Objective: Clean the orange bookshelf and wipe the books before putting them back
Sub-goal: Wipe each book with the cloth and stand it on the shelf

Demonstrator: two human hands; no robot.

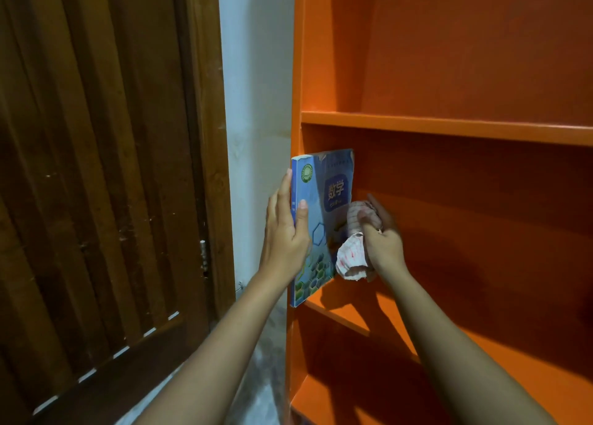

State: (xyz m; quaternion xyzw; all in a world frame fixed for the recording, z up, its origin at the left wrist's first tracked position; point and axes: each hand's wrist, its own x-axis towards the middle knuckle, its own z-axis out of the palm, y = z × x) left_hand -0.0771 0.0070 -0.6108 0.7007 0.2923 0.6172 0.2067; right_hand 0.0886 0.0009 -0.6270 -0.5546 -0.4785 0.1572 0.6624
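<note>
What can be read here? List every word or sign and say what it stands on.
"数学": large pale characters on the cover of the blue paperback book at the orange painted bookshelf's left side.
Small line under that title: too blurred to read.
Small line along the cover's top: too blurred.
Lettering on the round green emblem: unreadable.
No text on the crumpled pink and white cloth.

In the middle compartment of the orange bookshelf [449, 127], the blue book [321, 232] stood upright against the left side panel and blocked that corner. Just beside its cover, the right hand [385, 245] and its bunched cloth [351, 257] filled the gap. Further right the compartment lay open, as did the one above. The white wall [256, 71] and wooden door [96, 168] closed the left side.
</note>
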